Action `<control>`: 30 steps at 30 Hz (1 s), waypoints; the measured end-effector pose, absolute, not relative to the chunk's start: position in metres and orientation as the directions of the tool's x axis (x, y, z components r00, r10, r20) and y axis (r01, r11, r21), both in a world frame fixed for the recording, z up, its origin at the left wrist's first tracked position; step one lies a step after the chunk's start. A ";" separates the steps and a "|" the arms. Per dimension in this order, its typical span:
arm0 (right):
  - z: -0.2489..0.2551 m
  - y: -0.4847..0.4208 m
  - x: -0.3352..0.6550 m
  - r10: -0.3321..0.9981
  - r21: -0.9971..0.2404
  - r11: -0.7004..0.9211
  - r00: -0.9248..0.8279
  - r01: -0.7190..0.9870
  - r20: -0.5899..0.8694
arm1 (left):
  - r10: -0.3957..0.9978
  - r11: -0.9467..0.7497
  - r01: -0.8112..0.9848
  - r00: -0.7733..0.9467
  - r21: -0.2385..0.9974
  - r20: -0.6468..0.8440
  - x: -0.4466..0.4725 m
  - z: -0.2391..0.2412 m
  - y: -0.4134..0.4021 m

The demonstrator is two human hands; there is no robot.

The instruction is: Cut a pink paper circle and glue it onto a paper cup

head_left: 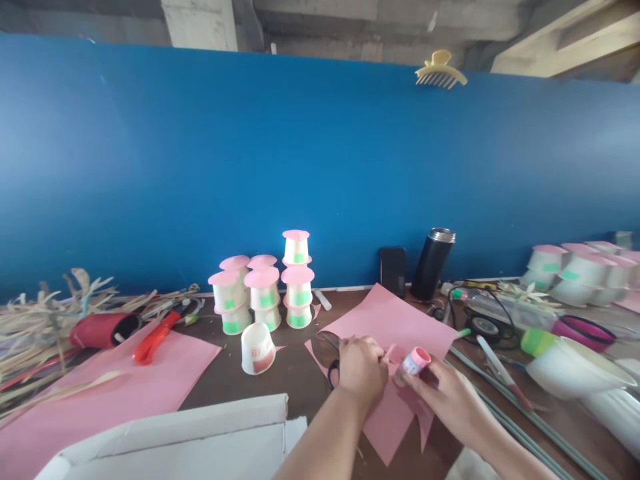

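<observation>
My right hand (445, 393) is closed round a small glue stick (416, 361) with a pink end and a blue-and-white label, tilted over the pink paper. Close beside it, my left hand (363, 367) is curled, its fingertips pinching a small pink paper piece (393, 352). Both hands are above a large cut sheet of pink paper (387, 313). Scissors (333, 373) with dark handles lie partly hidden under my left hand. To the left, a white paper cup (258, 349) stands upside down in front of stacked cups (299, 295) with pink paper discs and green patches.
A black bottle (433, 265) and a black phone (393, 270) stand by the blue partition (300, 147). At left lie an orange-red cutter (156, 338) and dry strips (80, 297). A white box (200, 437) fills the front; right are green rods (520, 407) and a white bowl (577, 370).
</observation>
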State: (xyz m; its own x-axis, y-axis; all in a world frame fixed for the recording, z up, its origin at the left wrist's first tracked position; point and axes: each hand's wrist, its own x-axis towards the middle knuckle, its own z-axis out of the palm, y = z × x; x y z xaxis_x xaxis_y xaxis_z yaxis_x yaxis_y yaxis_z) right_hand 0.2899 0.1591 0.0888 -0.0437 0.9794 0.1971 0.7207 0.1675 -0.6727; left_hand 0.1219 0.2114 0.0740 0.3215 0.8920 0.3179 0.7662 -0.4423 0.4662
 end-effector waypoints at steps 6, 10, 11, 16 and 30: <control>0.096 0.155 0.293 0.980 -0.696 0.129 0.016 0.706 0.199 | 0.897 -0.426 0.780 0.298 0.460 0.325 0.125 0.075 0.211; 0.100 0.154 0.291 0.982 -0.748 0.123 0.027 0.652 0.186 | 0.900 -0.421 0.786 0.297 0.453 0.320 0.125 0.077 0.212; 0.100 0.154 0.290 0.983 -0.746 0.127 0.016 0.654 0.182 | 0.900 -0.420 0.785 0.296 0.456 0.321 0.125 0.077 0.212; 0.099 0.154 0.289 0.987 -0.723 0.144 -0.043 0.676 0.156 | 0.894 -0.434 0.773 0.309 0.462 0.323 0.124 0.074 0.214; 0.096 0.155 0.296 0.974 -0.655 0.155 -0.005 0.740 0.225 | 0.904 -0.418 0.784 0.307 0.459 0.298 0.124 0.078 0.213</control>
State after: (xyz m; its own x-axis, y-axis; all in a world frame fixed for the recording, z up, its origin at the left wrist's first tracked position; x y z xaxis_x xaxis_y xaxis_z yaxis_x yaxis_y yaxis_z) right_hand 0.2958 0.1552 0.0958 -0.0051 0.9744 0.2248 0.7398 0.1549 -0.6548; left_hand 0.1237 0.2130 0.0781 0.3075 0.9038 0.2976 0.7842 -0.4179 0.4587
